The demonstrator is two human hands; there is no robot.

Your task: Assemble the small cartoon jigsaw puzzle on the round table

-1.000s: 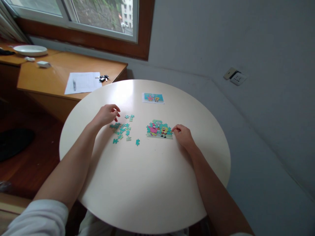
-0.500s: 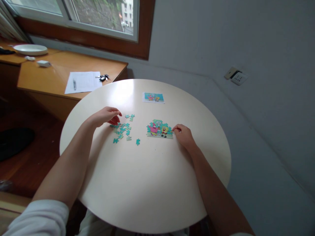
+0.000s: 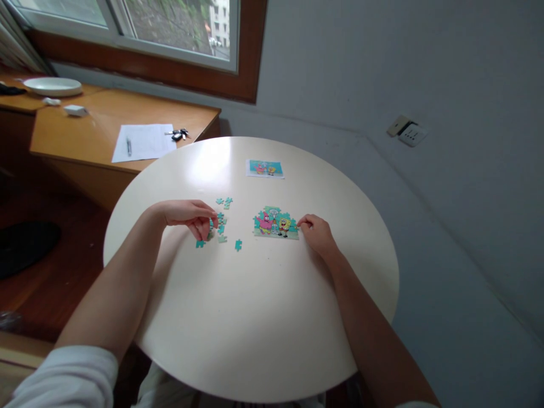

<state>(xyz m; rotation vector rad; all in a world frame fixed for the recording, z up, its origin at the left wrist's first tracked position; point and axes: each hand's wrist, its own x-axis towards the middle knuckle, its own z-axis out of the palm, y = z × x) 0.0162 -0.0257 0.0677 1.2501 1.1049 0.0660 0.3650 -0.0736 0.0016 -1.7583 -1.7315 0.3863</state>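
My left hand (image 3: 193, 217) reaches over a spread of loose teal jigsaw pieces (image 3: 221, 229), fingers apart and pointing down. It covers part of the pile, and I see nothing held in it. To the right lies a partly joined jigsaw puzzle (image 3: 275, 223) with a pink, a pale and a yellow cartoon figure; its upper edge is uneven. My right hand (image 3: 317, 231) rests at the puzzle's right edge, fingers curled and thumb and forefinger tips against it. A single loose piece (image 3: 238, 245) lies between the pile and the puzzle.
A small picture card (image 3: 266, 169) with the same figures lies farther back on the round white table (image 3: 255, 317). Behind at left, a wooden desk (image 3: 102, 107) bears a paper sheet (image 3: 144, 148) with a pen, keys (image 3: 179, 135) and a white plate (image 3: 53, 86).
My left hand has moved right and a little nearer to me, from the pile's left edge to over its middle. My right hand and the puzzle have stayed in place.
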